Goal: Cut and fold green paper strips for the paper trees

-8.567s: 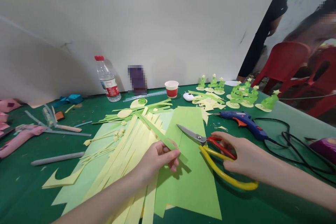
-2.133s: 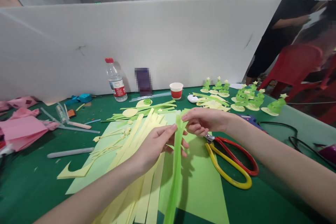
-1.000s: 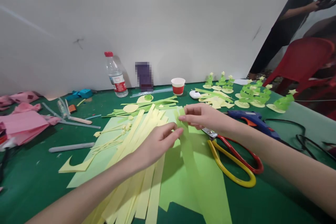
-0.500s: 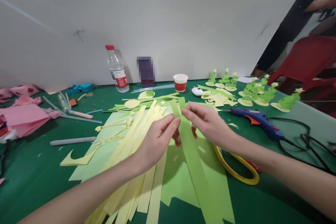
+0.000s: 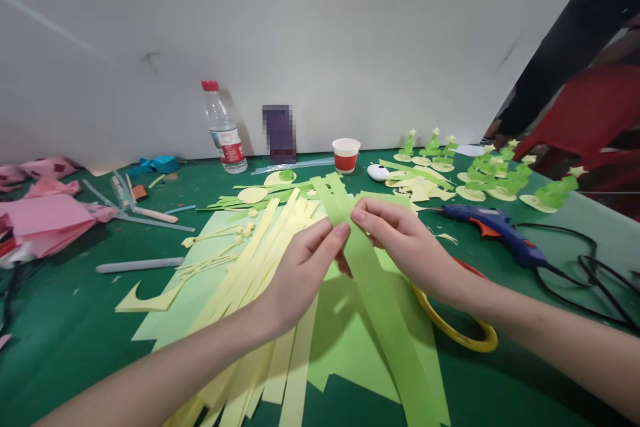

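Observation:
A long light-green paper strip (image 5: 376,293) runs from between my fingers down toward the front edge of the view. Its upper end shows two flaps with a gap between them. My left hand (image 5: 311,260) pinches the strip's left edge with thumb and forefinger. On the right edge, my right hand (image 5: 400,235) is closed in a similar pinch. Beneath the hands lie green paper sheets (image 5: 340,347), and many pale-yellow strips (image 5: 250,287) fan out under my left forearm. Scissors with a yellow-lined handle (image 5: 467,340) lie partly hidden below my right wrist.
A blue glue gun (image 5: 493,227) with a black cord lies at right, near several small green paper spirals topped with stars (image 5: 550,190). At the back stand a water bottle (image 5: 225,133) and a paper cup (image 5: 346,155). Pink paper pieces (image 5: 47,220) lie at left.
The strip's upper end has tilted left and its two flaps now lean apart from upright. Its lower part has swung a little to the right. Both hands keep their pinch.

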Action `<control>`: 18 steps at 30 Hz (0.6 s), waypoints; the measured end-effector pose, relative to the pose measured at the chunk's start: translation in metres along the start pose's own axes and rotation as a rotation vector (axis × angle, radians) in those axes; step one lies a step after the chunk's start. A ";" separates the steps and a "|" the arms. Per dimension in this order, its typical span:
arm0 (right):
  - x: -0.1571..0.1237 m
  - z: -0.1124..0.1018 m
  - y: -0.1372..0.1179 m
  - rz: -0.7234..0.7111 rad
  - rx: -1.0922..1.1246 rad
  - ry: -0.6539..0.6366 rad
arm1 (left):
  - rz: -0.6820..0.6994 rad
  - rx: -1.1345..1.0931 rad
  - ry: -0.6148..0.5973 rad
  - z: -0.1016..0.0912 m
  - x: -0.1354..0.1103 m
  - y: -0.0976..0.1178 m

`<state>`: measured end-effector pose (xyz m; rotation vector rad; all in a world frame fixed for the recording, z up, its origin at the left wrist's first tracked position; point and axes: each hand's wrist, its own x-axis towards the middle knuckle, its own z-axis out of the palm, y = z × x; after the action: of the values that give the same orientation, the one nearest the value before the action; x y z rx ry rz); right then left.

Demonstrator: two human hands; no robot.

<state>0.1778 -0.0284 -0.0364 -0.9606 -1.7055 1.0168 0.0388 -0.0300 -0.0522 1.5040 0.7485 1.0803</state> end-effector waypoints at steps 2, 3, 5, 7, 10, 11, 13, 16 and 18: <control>-0.002 0.002 0.000 -0.015 -0.008 0.000 | 0.003 0.010 0.012 0.001 -0.002 -0.001; -0.003 0.003 0.000 -0.019 -0.006 0.004 | 0.005 0.019 0.030 0.002 -0.003 -0.001; -0.004 0.005 0.000 -0.012 0.013 0.031 | 0.006 0.044 0.068 0.002 -0.004 -0.002; -0.005 0.007 0.001 0.007 0.046 0.066 | -0.003 0.054 0.095 0.002 -0.005 -0.002; -0.005 0.008 0.003 0.017 0.122 0.080 | -0.014 0.003 0.135 0.000 -0.003 -0.002; -0.005 0.008 0.003 0.012 0.155 0.074 | -0.013 -0.016 0.146 0.000 -0.002 -0.001; -0.004 0.008 0.003 0.018 0.183 0.026 | -0.010 -0.041 0.168 -0.002 0.001 -0.002; -0.004 0.007 0.001 0.046 0.105 -0.031 | -0.015 -0.019 0.173 -0.004 0.003 -0.002; -0.004 0.007 0.000 0.044 0.063 0.005 | -0.026 0.037 0.123 -0.003 0.002 -0.001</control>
<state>0.1727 -0.0337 -0.0395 -0.9627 -1.6454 1.0890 0.0369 -0.0264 -0.0532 1.4649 0.8750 1.1527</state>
